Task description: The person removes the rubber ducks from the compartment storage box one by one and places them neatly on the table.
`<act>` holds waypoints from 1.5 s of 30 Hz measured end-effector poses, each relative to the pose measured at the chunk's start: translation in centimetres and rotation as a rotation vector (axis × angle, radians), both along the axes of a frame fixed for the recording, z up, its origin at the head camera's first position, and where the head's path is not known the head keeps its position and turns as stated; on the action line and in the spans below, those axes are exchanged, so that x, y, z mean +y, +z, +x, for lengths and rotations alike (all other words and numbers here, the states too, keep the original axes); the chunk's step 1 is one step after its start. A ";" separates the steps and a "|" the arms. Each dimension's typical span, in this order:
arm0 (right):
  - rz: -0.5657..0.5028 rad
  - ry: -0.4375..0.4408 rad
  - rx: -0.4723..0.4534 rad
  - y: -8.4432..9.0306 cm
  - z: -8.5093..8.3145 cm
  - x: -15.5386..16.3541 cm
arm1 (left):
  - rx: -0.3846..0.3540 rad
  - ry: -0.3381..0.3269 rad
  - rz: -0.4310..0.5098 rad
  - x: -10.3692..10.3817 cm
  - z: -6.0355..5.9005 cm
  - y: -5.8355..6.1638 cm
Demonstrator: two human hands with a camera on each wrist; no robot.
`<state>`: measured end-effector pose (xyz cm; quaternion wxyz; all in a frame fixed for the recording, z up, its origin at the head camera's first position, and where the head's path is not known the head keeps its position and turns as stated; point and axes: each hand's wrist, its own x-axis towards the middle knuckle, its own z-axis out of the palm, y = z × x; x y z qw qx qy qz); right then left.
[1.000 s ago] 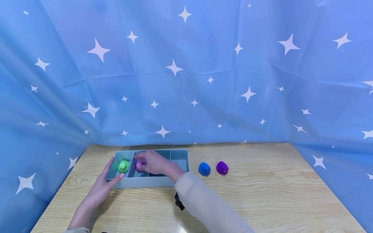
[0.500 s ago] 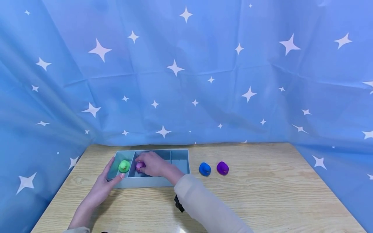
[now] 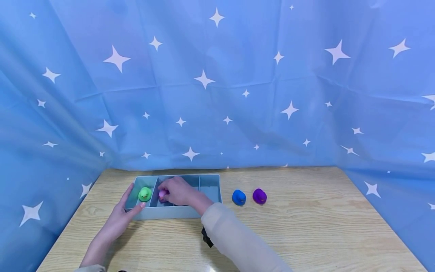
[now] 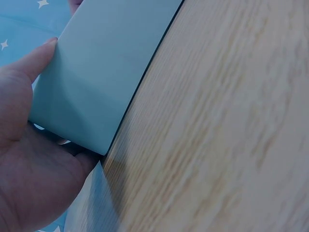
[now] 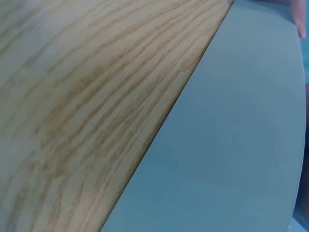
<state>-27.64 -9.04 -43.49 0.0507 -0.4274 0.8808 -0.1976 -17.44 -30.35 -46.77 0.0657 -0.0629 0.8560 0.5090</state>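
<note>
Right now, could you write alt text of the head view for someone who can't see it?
A right hand holds a pink duck in the second compartment of a grey tray, while the left hand steadies the tray's left end beside a green duck. A blue duck and a purple duck sit on the wooden table.

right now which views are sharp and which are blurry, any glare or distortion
Head view: evenly lit and sharp, small glare on the table near the bottom edge, its edges look bowed by the wide lens. Left wrist view: tray wall soft, wood grain smeared. Right wrist view: too close, tray and grain both blurred.
</note>
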 end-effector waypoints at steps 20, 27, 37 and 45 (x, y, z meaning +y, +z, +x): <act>0.111 0.003 0.112 0.0 0.3 -0.4 | 0.042 -0.004 -0.003 0.0 0.1 -0.2; 0.031 0.028 0.076 -0.3 0.1 -0.1 | 0.057 -0.004 -0.005 0.0 0.1 -0.3; -0.062 0.010 -0.048 0.0 0.1 0.6 | 0.070 -0.014 -0.001 0.2 0.0 -0.3; -0.113 -0.027 -0.161 1.5 0.6 1.2 | 0.062 -0.012 -0.020 0.0 0.1 -0.4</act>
